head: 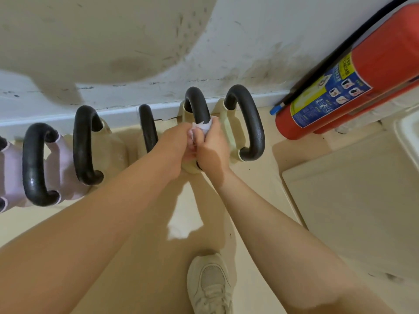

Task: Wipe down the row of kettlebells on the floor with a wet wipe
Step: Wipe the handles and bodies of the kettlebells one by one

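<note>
Around one kettlebell handle (196,105), both hands (195,146) with wet wipe (203,127).

The crumpled white wet wipe (204,127) shows only as a small bunch between the two hands (197,146); the rest is covered by the fingers. Those hands also hide the lower half of the black curved handle (196,105) and most of the cream kettlebell body (190,169) beneath it. The black handle (147,128) just left of centre is cut short by the left forearm. At the left edge of the frame, a pale lilac kettlebell (4,168) is only partly in view. The red fire extinguisher (362,71) runs out of the upper right corner, and its blue label (326,96) carries print too small to read
</note>
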